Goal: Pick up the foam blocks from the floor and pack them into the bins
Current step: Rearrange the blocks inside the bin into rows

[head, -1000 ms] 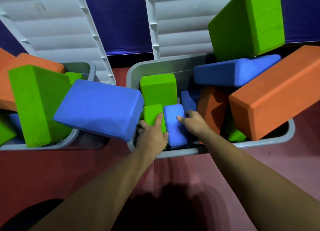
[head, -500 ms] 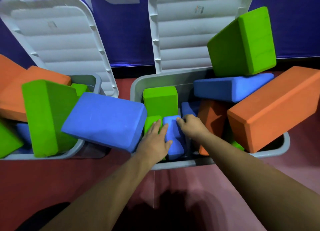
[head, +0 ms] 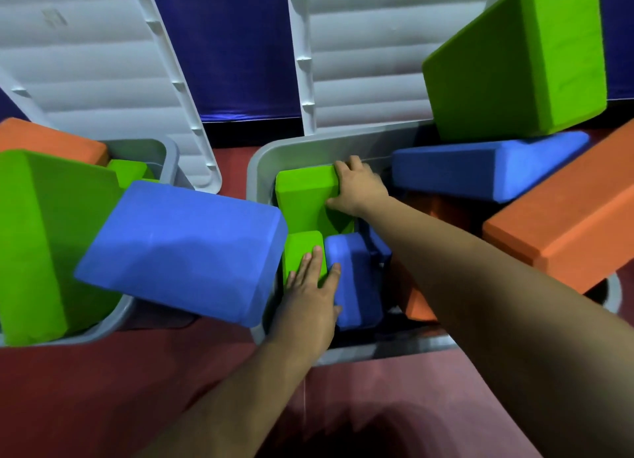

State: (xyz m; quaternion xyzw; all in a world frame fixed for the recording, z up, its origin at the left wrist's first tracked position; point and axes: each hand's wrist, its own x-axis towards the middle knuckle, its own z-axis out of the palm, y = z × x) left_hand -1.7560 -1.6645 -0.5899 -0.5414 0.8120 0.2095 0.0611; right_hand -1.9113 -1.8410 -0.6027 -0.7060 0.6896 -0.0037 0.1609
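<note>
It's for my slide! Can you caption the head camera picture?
Right hand grips a green block in the grey bin; left hand rests flat on a smaller green block.

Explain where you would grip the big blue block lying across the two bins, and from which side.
Likely its right end, from over the right bin: the blue block lies tilted and that end juts free over the rim, leaving top and underside open to clamp. A big green block crowds its left end.
</note>
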